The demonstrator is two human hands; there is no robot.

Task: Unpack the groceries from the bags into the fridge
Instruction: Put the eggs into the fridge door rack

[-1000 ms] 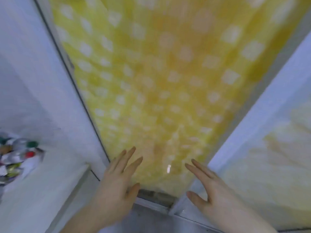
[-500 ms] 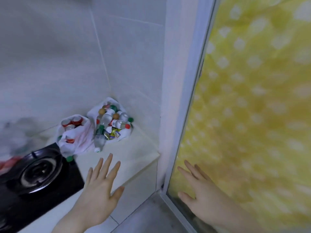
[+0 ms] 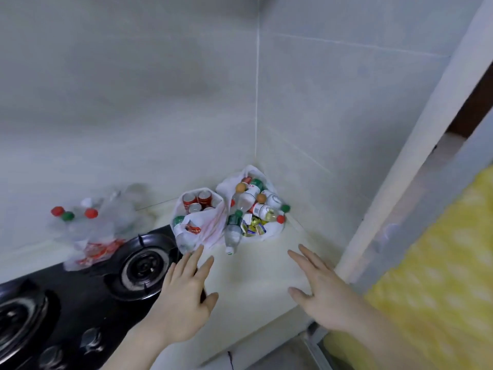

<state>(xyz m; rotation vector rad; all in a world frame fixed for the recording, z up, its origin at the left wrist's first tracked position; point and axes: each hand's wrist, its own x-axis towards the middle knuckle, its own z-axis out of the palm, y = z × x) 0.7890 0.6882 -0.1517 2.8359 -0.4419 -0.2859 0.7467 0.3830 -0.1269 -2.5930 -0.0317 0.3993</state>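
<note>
Both hands hover flat and empty over the pale countertop [image 3: 256, 284]: the left hand [image 3: 184, 297] has its fingers straight, tips just short of the nearer bag, and the right hand [image 3: 320, 292] is spread the same way near the counter's edge, holding nothing. A second ago the view was filled by a yellow white-dotted curtain [image 3: 432, 276] with both hands up against it; the head has since swung left, so that curtain now sits only at the right edge and the groceries have come fully into sight. That suggests the person has turned towards the bags to start picking items out. Left of the hands lies a black gas hob [image 3: 80, 297] with round burners. Beyond the fingertips stands a white plastic bag of red drink cans [image 3: 198, 217], touching a second white plastic bag of bottles and small packets [image 3: 256, 209] tucked into the tiled corner. Further left a clear plastic bag of capped bottles [image 3: 90, 228] is blurred. No fridge is visible, so nothing looks unpacked yet
</note>
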